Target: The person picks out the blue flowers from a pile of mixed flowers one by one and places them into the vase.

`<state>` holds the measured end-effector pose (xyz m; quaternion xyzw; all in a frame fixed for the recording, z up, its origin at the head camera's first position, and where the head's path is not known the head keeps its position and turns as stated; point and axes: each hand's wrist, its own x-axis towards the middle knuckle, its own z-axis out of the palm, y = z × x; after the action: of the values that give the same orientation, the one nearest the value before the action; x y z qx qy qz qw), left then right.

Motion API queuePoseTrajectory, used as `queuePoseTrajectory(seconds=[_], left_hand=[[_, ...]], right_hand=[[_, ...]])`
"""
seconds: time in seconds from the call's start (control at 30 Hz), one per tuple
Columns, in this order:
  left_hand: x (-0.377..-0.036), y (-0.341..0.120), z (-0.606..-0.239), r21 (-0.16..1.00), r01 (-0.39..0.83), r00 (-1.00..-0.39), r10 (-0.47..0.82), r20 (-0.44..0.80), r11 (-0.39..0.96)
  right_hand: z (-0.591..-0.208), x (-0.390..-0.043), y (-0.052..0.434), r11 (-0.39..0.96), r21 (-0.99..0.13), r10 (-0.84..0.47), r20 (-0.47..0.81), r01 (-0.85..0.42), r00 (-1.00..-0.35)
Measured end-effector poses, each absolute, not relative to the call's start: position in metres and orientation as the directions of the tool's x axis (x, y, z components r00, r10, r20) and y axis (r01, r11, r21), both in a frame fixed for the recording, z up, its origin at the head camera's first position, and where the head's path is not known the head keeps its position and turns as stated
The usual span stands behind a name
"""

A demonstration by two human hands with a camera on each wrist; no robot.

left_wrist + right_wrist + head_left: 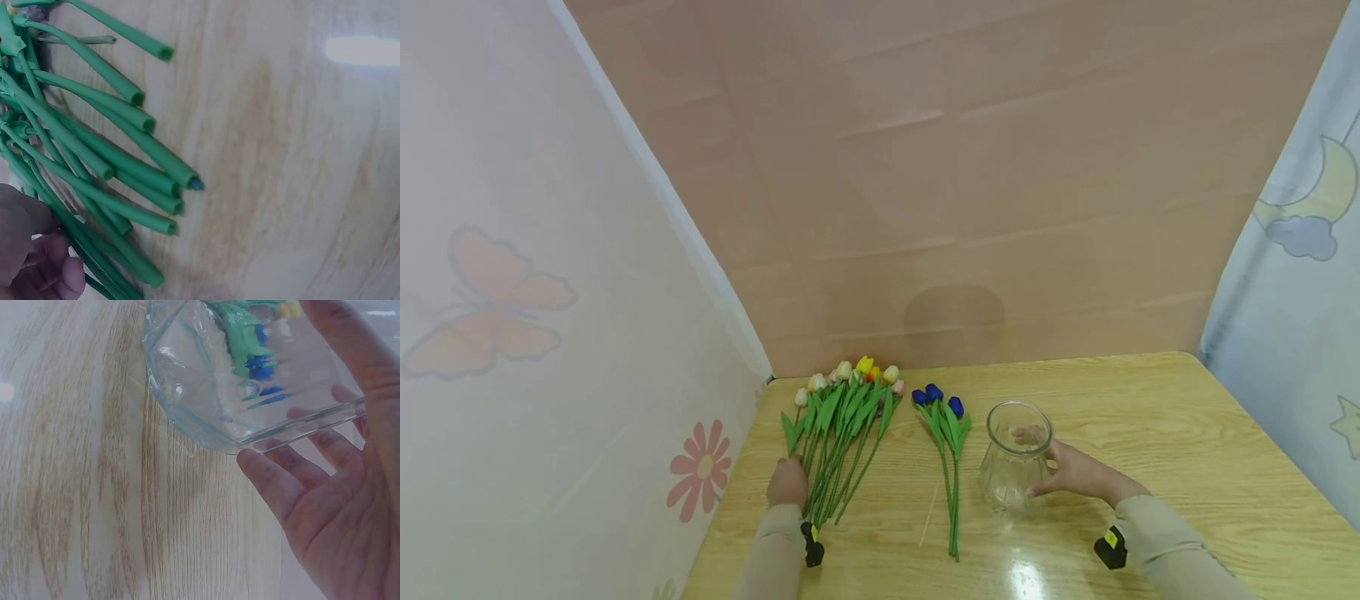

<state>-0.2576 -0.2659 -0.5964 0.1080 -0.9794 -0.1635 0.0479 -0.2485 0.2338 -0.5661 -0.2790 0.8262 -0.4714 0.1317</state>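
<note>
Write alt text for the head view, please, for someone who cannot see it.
A person's right hand holds a glass vase at a wood-grain table; the left hand touches a bunch of multicoloured tulips. Three blue tulips lie between bunch and vase.

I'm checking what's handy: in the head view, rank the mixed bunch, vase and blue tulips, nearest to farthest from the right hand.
From the right hand:
1. Vase: held by it.
2. Blue tulips: left of the vase.
3. Mixed bunch: farthest left.
</note>
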Motion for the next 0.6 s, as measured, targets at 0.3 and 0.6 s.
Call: queuePoseTrajectory(seconds=[0.3, 0.6], left_hand=[[-0.254, -0.265, -0.590, 0.311, -0.187, -0.977, -0.210, 0.042, 0.932], [-0.273, -0.228, -0.564, 0.388, 0.012, -0.946, -0.115, 0.304, 0.922]], right_hand=[[-0.566, -0.248, 0.234, 0.396, -0.857, -0.586, 0.042, -0.331, -0.810], [-0.562, -0.247, 0.234, 0.401, -0.854, -0.584, 0.042, -0.333, -0.810]])
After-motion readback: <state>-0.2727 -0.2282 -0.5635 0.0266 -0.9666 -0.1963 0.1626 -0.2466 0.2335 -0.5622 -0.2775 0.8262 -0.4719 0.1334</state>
